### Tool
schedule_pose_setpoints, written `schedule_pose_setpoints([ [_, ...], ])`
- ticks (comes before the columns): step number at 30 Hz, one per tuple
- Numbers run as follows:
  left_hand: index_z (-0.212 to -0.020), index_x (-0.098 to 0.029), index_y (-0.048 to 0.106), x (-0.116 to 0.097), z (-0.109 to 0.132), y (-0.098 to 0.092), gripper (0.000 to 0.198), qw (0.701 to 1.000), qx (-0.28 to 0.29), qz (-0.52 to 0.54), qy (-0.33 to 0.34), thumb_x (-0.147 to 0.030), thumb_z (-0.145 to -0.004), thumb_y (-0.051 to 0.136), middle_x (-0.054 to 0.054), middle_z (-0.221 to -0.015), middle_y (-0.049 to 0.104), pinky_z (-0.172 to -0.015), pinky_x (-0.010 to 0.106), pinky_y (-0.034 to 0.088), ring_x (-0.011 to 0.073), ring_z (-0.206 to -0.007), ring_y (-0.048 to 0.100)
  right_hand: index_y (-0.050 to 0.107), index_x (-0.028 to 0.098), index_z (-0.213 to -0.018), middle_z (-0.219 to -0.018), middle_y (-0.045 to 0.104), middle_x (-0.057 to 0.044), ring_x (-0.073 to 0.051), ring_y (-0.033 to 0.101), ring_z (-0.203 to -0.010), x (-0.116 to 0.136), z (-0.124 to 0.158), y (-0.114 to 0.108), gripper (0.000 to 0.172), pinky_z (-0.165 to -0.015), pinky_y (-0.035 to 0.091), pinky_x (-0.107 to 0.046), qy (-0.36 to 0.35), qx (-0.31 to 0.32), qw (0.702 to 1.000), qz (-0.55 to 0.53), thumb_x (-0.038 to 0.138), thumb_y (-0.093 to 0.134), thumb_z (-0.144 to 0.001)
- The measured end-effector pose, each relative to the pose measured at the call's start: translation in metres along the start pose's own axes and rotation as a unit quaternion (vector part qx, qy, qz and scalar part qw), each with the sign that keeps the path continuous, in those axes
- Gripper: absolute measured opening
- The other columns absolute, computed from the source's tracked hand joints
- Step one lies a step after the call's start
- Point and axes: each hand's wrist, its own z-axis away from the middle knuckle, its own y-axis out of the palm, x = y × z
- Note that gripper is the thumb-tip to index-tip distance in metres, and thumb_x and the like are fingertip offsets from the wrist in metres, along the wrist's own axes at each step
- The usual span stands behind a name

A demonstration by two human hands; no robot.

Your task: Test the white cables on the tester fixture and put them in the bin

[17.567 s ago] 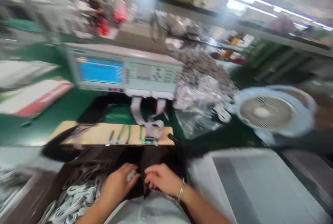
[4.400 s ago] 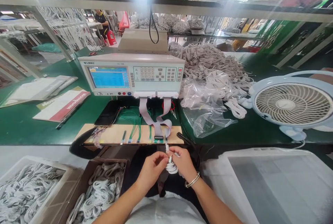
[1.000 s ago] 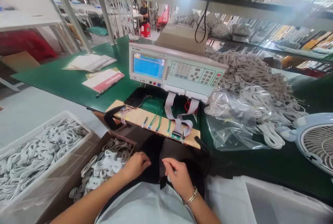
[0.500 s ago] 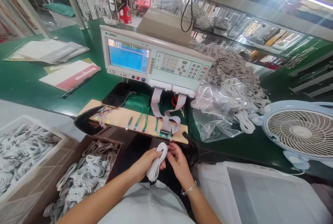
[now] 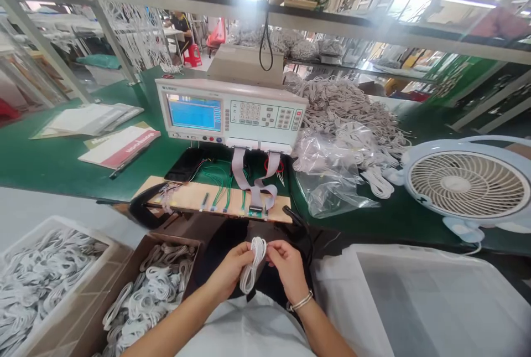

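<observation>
A bundle of coiled white cable [image 5: 252, 268] is held upright in front of my body, just below the near edge of the workbench. My left hand [image 5: 233, 268] grips it from the left, thumb across its front. On the other side, my right hand [image 5: 286, 265] has its thumb and fingers pinched together at the coil's upper right edge. What exactly lies between those right fingertips, cable end or loop, is partly hidden. Beyond both hands is a wooden board [image 5: 232, 197] carrying small connectors, green wires and grey ribbon cables [image 5: 254, 182].
A tester with a blue screen [image 5: 194, 112] stands behind the board. Lower left are a cardboard box [image 5: 199, 246] and a white bin [image 5: 120, 254] of coiled cables. To the right are a plastic bag [image 5: 327, 196], a fan [image 5: 460, 182] and a pale bin [image 5: 357, 274].
My right fingers have closed in on the coil's upper edge. The coil has shifted slightly and looks narrower. The camera view has levelled out, so the bench sits differently in the picture.
</observation>
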Motion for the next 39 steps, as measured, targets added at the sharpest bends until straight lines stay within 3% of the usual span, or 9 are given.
schedule_pose_setpoints([
  [6, -0.076, -0.012, 0.057, 0.003, -0.001, -0.001, 0.021, 1.000, 0.006, 0.010, -0.002, -0.027, -0.064, 0.064, 0.002, -0.066, 0.057, -0.054, 0.018, 0.033, 0.0082, -0.055, 0.048, 0.059, 0.016, -0.090, -0.076, 0.061, -0.004, -0.014, 0.055, -0.067, 0.012, 0.005, -0.003, 0.023, -0.061, 0.044, -0.025, -0.040, 0.086, 0.995, -0.026, 0.029, 0.057, -0.071],
  [11, -0.082, -0.015, 0.056, 0.005, -0.003, -0.003, 0.024, 1.000, 0.016, -0.011, 0.022, -0.032, -0.067, 0.061, 0.001, -0.068, 0.055, -0.057, 0.021, 0.034, 0.0091, -0.056, 0.046, 0.062, 0.015, -0.076, -0.069, 0.061, -0.002, -0.013, 0.053, -0.062, 0.009, 0.001, -0.005, 0.017, -0.058, 0.042, -0.024, -0.035, 0.022, 0.999, -0.028, 0.028, 0.064, -0.064],
  [16, -0.083, -0.015, 0.061, -0.008, 0.001, 0.001, 0.027, 0.969, 0.132, -0.149, 0.144, -0.035, -0.065, 0.062, 0.007, -0.096, 0.053, -0.075, 0.027, 0.035, 0.0186, -0.086, 0.048, 0.062, 0.015, -0.081, -0.063, 0.059, 0.000, -0.010, 0.048, -0.051, 0.003, -0.009, -0.010, 0.022, -0.050, 0.038, -0.022, 0.045, -0.038, 0.987, -0.153, 0.029, 0.064, -0.065],
  [19, -0.067, -0.013, 0.061, -0.010, -0.006, -0.001, 0.025, 0.979, 0.064, -0.157, 0.116, -0.037, -0.070, 0.056, 0.005, -0.076, 0.055, -0.065, 0.024, 0.036, 0.0137, -0.069, 0.049, 0.063, 0.015, -0.080, -0.068, 0.061, -0.002, -0.013, 0.052, -0.059, 0.008, -0.010, -0.008, 0.021, -0.058, 0.042, -0.025, 0.016, -0.006, 0.995, -0.098, 0.030, 0.064, -0.065],
  [23, -0.079, -0.014, 0.058, -0.007, -0.019, -0.006, 0.023, 0.993, 0.011, -0.114, 0.034, -0.029, -0.062, 0.064, 0.000, -0.063, 0.054, -0.056, 0.021, 0.033, 0.0097, -0.056, 0.046, 0.063, 0.018, -0.080, -0.081, 0.062, -0.005, -0.018, 0.055, -0.078, 0.016, -0.005, -0.003, 0.016, -0.074, 0.042, -0.030, -0.109, 0.011, 0.990, 0.085, 0.030, 0.058, -0.070],
  [27, -0.074, -0.013, 0.060, -0.006, -0.025, -0.004, 0.019, 0.980, -0.013, -0.173, 0.098, -0.028, -0.062, 0.063, 0.002, -0.068, 0.058, -0.060, 0.023, 0.035, 0.0122, -0.062, 0.048, 0.059, 0.020, -0.085, -0.101, 0.056, -0.007, -0.019, 0.051, -0.094, 0.017, 0.004, 0.001, 0.014, -0.077, 0.042, -0.029, -0.199, -0.024, 0.963, 0.178, 0.027, 0.050, -0.077],
  [30, -0.074, -0.015, 0.057, -0.004, -0.028, 0.000, 0.016, 0.957, -0.084, -0.220, 0.170, -0.030, -0.067, 0.056, 0.001, -0.066, 0.056, -0.059, 0.022, 0.036, 0.0128, -0.062, 0.048, 0.051, 0.019, -0.095, -0.103, 0.056, -0.008, -0.016, 0.056, -0.084, 0.016, 0.008, 0.004, 0.017, -0.070, 0.044, -0.025, -0.192, -0.030, 0.963, 0.186, 0.026, 0.044, -0.080],
  [33, -0.075, -0.017, 0.053, 0.000, -0.030, 0.005, 0.015, 0.937, -0.138, -0.249, 0.202, -0.032, -0.071, 0.052, 0.000, -0.066, 0.054, -0.058, 0.021, 0.036, 0.0124, -0.061, 0.048, 0.047, 0.019, -0.094, -0.087, 0.062, -0.006, -0.014, 0.058, -0.069, 0.017, 0.007, 0.005, 0.017, -0.062, 0.045, -0.023, -0.156, -0.038, 0.971, 0.177, 0.028, 0.043, -0.080],
  [39, -0.075, -0.018, 0.047, 0.003, -0.037, 0.011, 0.014, 0.953, -0.104, -0.207, 0.195, -0.032, -0.075, 0.047, -0.002, -0.065, 0.050, -0.053, 0.020, 0.038, 0.0105, -0.058, 0.046, 0.052, 0.016, -0.086, -0.061, 0.060, -0.001, -0.014, 0.056, -0.055, 0.021, -0.019, -0.001, 0.022, -0.051, 0.042, -0.023, -0.050, 0.017, 0.997, 0.053, 0.034, 0.051, -0.073],
])
